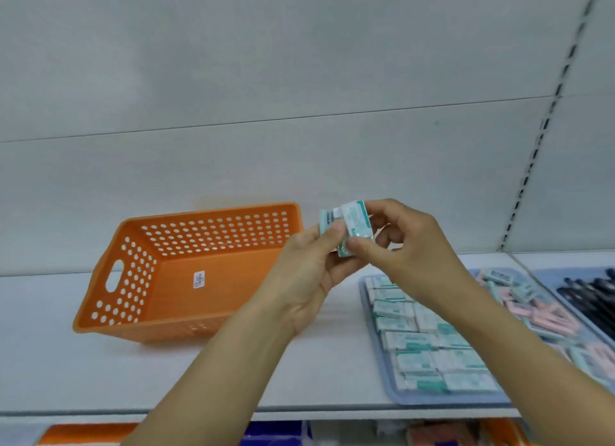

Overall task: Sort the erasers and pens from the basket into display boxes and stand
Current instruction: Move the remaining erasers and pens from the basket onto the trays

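Two erasers (346, 226) pinched between left hand (309, 279), right hand (409, 246), one basket (186, 272)

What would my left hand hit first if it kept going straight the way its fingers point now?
Probably the white back panel of the shelf. The left hand, gripping wrapped erasers with the right hand, points up and away, past the orange basket's right end. Depth is unclear, so it might clip that rim.

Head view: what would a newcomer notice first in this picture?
First, the two hands in the middle: the left hand and the right hand together hold wrapped green erasers above the shelf. Next, the orange basket on the left, which looks empty apart from a label. On the right, a blue box holds rows of green erasers.
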